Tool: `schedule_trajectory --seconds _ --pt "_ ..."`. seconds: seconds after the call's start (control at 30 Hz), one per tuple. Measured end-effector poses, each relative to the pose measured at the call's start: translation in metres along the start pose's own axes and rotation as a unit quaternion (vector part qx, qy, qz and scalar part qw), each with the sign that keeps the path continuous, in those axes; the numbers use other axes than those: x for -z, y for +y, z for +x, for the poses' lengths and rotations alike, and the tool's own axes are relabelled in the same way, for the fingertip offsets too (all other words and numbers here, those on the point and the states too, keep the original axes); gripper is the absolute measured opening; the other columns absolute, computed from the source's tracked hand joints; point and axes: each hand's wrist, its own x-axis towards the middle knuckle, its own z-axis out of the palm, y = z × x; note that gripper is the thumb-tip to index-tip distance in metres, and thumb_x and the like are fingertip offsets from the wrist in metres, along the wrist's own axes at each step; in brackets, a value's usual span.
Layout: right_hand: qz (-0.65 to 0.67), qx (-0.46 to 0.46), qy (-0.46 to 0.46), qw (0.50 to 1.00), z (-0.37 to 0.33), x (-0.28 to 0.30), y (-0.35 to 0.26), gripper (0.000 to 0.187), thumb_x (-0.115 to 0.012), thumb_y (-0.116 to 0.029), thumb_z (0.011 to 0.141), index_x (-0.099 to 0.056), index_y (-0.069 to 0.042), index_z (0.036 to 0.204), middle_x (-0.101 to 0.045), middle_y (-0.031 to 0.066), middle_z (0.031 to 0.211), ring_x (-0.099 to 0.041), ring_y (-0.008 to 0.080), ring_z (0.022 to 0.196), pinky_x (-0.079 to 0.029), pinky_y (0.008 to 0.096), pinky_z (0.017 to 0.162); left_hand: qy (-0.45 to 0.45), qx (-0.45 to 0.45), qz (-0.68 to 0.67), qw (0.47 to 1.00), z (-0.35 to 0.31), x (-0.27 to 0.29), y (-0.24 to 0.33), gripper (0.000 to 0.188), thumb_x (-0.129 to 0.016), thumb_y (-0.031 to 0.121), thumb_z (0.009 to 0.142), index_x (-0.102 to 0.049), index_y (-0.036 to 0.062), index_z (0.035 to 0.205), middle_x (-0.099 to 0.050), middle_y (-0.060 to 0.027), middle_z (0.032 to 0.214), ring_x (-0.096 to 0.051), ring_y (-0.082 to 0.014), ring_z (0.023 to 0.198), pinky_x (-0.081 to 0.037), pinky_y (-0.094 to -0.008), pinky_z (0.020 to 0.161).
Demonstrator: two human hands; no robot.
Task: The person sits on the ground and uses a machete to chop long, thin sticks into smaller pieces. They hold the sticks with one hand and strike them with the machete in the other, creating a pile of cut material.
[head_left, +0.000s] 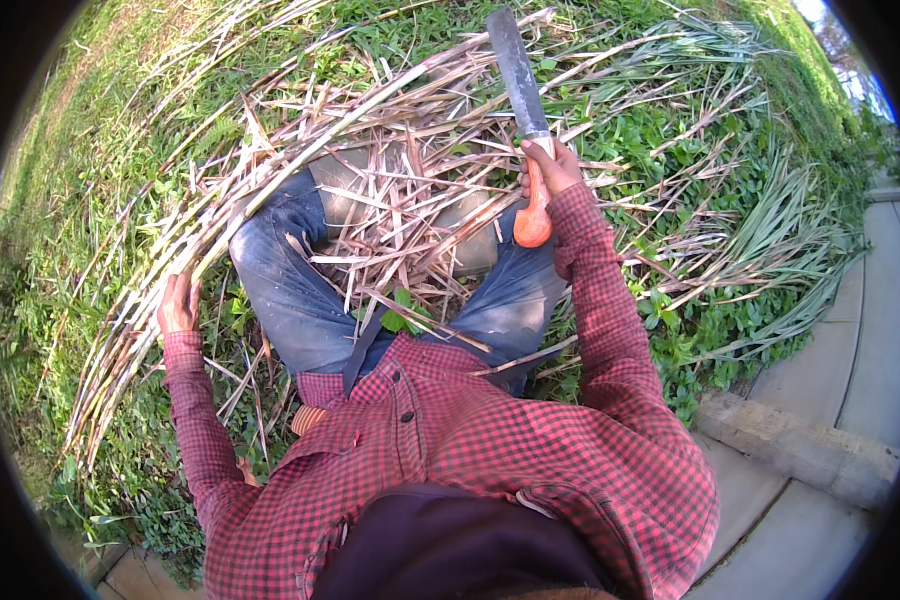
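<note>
My right hand (pixel 552 168) grips a machete (pixel 516 75) where its orange, bulb-ended handle meets the blade. The broad grey blade points away from me, over the far stalks. On the left, my left hand (pixel 178 303) lies against the edge of a bundle of long dry stalks (pixel 195 215), its fingers stretched out. That bundle runs from the near left, past my left knee, toward the far middle. Short dry strips of stalk and leaf sheath (pixel 400 200) lie heaped between my legs, partly covering my boots (pixel 345 185).
Cut green leaf tops (pixel 785 235) lie in a heap on the right, with more stalks scattered among green weeds (pixel 670 310). A concrete beam (pixel 800 445) rests on grey slabs (pixel 810 540) at the near right. Grass (pixel 50 200) spreads along the far left.
</note>
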Motion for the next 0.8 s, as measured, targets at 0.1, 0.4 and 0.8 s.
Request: schedule_trajectory --seconds 0.1,0.4,0.8 --pt "0.026 0.037 0.008 0.999 -0.006 -0.012 -0.009 0.027 -0.064 -0.021 0.077 -0.050 -0.003 0.090 -0.051 0.0055 0.062 -0.050 0.0143 0.043 -0.043 0.0271 0.037 0.009 0.006 -0.024 1.000 -0.004 -0.006 -0.001 0.024 -0.055 0.024 0.082 -0.054 0.0063 0.099 -0.057 -0.0165 0.087 -0.056 -0.0347 0.078 -0.045 -0.0388 0.066" --pt "0.254 -0.020 0.015 0.967 -0.024 -0.021 0.022 0.021 -0.058 -0.022 0.081 -0.044 -0.008 0.087 -0.047 0.0061 0.062 -0.047 0.0150 0.048 -0.042 0.0280 0.041 -0.086 0.057 -0.059 0.993 0.013 0.017 0.018 0.043 -0.054 0.038 0.082 -0.058 -0.0022 0.097 -0.061 -0.0212 0.080 -0.059 -0.0332 0.075 -0.046 -0.0367 0.069" --pt "0.245 -0.136 -0.206 0.938 -0.052 -0.100 0.025 0.027 -0.064 -0.025 0.076 -0.046 -0.011 0.092 -0.050 0.0030 0.063 -0.050 0.0130 0.047 -0.043 0.0268 0.040 -0.109 0.007 -0.214 0.971 0.041 0.018 0.013 0.038 -0.048 0.034 0.088 -0.048 0.0001 0.071 -0.039 0.0003 0.058 -0.034 -0.0109 0.056 -0.031 -0.0258 0.052"
